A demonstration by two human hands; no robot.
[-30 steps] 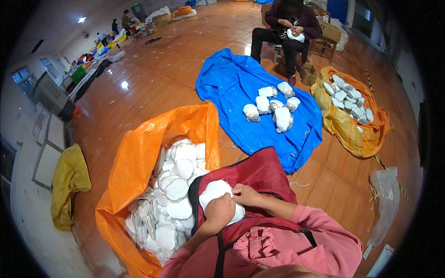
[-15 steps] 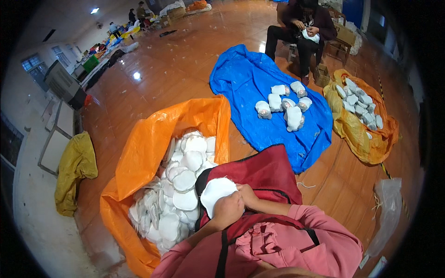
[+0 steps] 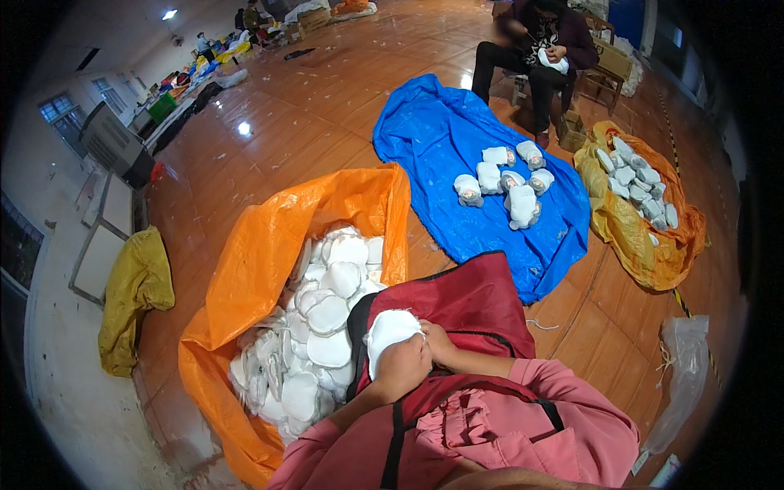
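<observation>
A round, padded white fabric piece (image 3: 392, 330) with a frayed edge is held over my lap. My left hand (image 3: 402, 369) is closed around its lower edge. At its right side my right hand (image 3: 438, 343) is closed too, with fingertips pressed to the edge; anything small between them is hidden. A dark red apron (image 3: 474, 294) with black trim lies under both hands. To the left, an open orange sack (image 3: 269, 233) holds a heap of similar white fabric pieces (image 3: 327, 314).
Ahead, a blue sheet (image 3: 433, 131) carries several stuffed white bundles (image 3: 520, 206). A yellow-orange sack (image 3: 629, 253) with more bundles (image 3: 637, 184) lies right. Beyond sits another person (image 3: 563, 37) handling a white piece. A clear plastic bag (image 3: 682, 376) lies at right, a yellow sack (image 3: 135, 294) at left.
The white piece in my hands has tilted and looks narrower, folded further into my left hand. My hands stay nearly in place. The seated person's one arm has lifted and is blurred.
</observation>
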